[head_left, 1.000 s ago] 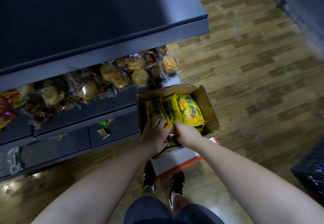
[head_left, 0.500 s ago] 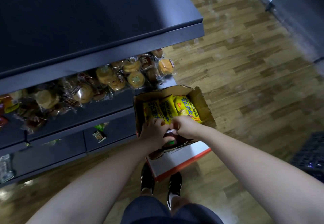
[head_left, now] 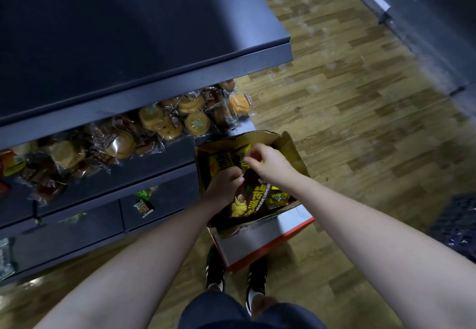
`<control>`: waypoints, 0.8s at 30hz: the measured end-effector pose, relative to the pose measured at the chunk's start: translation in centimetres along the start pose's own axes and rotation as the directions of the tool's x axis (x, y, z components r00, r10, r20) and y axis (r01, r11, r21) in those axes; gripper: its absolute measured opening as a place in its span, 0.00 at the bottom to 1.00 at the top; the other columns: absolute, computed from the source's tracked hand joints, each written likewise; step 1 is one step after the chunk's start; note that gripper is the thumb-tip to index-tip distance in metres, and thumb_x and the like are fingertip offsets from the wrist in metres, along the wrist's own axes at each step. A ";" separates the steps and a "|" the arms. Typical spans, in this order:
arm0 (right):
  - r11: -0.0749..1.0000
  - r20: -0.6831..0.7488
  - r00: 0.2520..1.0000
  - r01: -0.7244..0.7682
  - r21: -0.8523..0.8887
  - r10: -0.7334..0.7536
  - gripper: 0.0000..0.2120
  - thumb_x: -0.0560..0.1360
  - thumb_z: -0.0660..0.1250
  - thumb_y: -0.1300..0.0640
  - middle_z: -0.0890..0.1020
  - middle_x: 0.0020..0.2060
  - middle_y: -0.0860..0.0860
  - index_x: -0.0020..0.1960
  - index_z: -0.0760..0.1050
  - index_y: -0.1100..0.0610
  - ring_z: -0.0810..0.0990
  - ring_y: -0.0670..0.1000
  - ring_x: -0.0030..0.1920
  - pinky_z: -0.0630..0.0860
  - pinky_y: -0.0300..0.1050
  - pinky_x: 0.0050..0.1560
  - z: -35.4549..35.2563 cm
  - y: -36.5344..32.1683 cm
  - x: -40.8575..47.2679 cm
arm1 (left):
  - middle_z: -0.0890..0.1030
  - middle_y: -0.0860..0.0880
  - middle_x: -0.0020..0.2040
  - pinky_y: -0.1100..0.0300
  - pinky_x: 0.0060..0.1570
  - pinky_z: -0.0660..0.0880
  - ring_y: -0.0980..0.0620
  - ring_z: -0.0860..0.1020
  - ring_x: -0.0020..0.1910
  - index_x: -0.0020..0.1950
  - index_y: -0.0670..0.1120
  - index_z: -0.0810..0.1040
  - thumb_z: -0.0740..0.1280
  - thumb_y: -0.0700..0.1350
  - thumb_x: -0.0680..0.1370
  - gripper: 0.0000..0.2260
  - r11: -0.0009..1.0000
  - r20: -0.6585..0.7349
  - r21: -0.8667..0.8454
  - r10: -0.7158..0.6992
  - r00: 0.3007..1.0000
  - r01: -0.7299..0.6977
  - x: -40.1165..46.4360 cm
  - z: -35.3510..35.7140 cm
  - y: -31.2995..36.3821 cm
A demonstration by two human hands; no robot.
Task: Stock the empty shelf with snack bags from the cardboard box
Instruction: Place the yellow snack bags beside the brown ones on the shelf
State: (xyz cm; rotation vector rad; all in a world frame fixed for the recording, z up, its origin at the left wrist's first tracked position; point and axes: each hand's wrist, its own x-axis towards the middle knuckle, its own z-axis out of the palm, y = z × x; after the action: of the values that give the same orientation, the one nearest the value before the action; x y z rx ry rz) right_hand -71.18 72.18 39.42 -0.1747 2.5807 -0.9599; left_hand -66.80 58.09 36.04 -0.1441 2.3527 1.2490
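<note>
An open cardboard box sits on a white and red stand at the foot of the shelving. Yellow snack bags stand at its far end, and a dark brown bag with yellow print lies nearer me. Both my hands are inside the box. My left hand curls around the edges of the yellow bags. My right hand pinches the top of a yellow bag further in. The empty dark shelf spreads above, to the upper left.
Below the empty shelf, a shelf of wrapped round pastries runs leftward. Lower drawers hold small packets. A dark crate stands at the right edge. Wooden floor lies to the right; my shoes are by the stand.
My right hand has moved further into the box and taken the top of a yellow bag. The dark brown bag near me has come into sight. My left hand stays low on the bags.
</note>
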 end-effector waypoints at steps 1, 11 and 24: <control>0.998 -0.091 0.995 0.028 -0.052 -0.033 0.09 0.77 0.63 0.50 0.79 0.47 0.52 0.51 0.75 0.54 0.77 0.53 0.50 0.75 0.51 0.49 0.0 0.2 0.2 | 0.75 0.46 0.39 0.59 0.37 0.58 0.52 0.71 0.41 0.40 0.44 0.72 0.63 0.44 0.76 0.06 0.999 -0.018 -0.049 -0.021 1.000 0.020 0.0 0.0 -0.2; 0.844 0.366 0.882 -0.422 0.330 0.297 0.34 0.75 0.67 0.42 0.71 0.60 0.51 0.74 0.60 0.56 0.74 0.53 0.62 0.77 0.51 0.56 1.3 2.0 -1.4 | 0.75 0.45 0.39 0.54 0.44 0.73 0.47 0.75 0.38 0.40 0.51 0.73 0.59 0.41 0.81 0.11 0.777 -0.101 -0.547 -0.431 0.897 0.312 0.3 -0.5 -0.9; 0.794 0.280 0.937 -0.331 0.510 0.211 0.07 0.77 0.67 0.54 0.78 0.35 0.47 0.41 0.72 0.50 0.77 0.43 0.35 0.75 0.34 0.33 5.3 0.0 -1.9 | 0.79 0.43 0.58 0.56 0.56 0.72 0.43 0.77 0.58 0.65 0.41 0.73 0.68 0.52 0.75 0.22 0.868 -0.232 -0.392 -0.415 0.880 0.306 1.2 -0.2 0.4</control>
State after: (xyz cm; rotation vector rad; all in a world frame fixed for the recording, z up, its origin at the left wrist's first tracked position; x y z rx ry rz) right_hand -67.38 69.45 36.25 0.2403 1.9637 -1.4335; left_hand -68.07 58.35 35.87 -0.9225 2.1769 1.5110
